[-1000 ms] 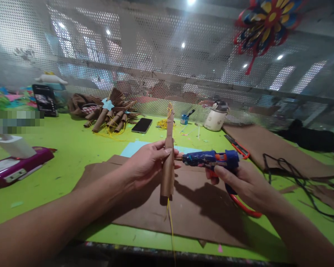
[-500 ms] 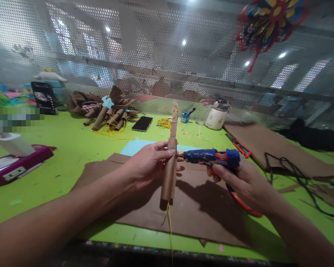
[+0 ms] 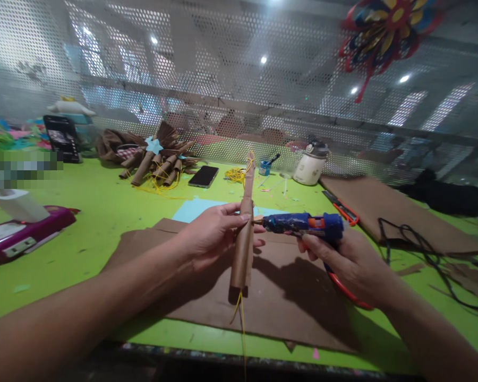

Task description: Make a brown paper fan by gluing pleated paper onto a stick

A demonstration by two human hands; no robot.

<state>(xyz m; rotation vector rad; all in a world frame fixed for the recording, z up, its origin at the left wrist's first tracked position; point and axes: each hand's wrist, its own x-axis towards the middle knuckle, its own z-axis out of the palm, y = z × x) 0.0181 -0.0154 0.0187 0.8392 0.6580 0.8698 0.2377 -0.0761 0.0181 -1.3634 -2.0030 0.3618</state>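
My left hand (image 3: 213, 233) grips a rolled brown paper tube (image 3: 242, 254), its thumb pressed on the near side. Yellow string (image 3: 241, 310) hangs from the tube's lower end, and a flat brown strip (image 3: 249, 178) rises from the upper end with more string round its tip. In my right hand (image 3: 346, 260) is a blue hot glue gun (image 3: 298, 224), held by its handle. Its nozzle points left and meets the right side of the tube; whether glue is coming out I cannot tell. Beneath both hands lies a large brown paper sheet (image 3: 279, 313).
Brown paper rolls with a blue star (image 3: 153, 145) lie at the back left. Nearby are a phone (image 3: 203, 176), yellow string (image 3: 236, 175), a paint jar (image 3: 265, 168) and a white bottle (image 3: 310, 164). A utility knife (image 3: 340, 207), black cable (image 3: 418, 254) and purple power strip (image 3: 30, 233) flank the hands.
Almost nothing differs. Both hands, the tube and the glue gun keep nearly the same position, with the nozzle still at the tube's side.
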